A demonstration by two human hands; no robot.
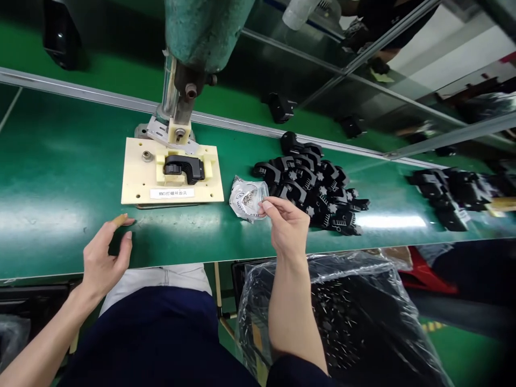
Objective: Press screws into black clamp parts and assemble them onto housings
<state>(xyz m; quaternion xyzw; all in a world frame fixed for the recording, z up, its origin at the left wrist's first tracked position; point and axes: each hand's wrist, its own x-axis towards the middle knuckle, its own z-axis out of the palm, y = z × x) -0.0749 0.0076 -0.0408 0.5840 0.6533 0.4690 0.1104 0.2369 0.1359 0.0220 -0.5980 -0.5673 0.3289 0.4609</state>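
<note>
a: item one?
b: right hand (289, 223): thumb and forefinger were closed together at the edge of a plastic bag (237, 201); what they pinched could not be told.
a: where did the bag lie?
b: on the green table (201, 236), between the cream fixture (137, 177) and a heap of black parts (306, 178); it held small metal pieces (247, 199).
a: item two?
b: left hand (102, 255): empty, fingers parted, was near the fixture's front.

We are in a factory workshop.
We see a press (205, 37), a labelled jig (137, 174), heaped black parts (308, 178) and a long green bench (52, 161).
</note>
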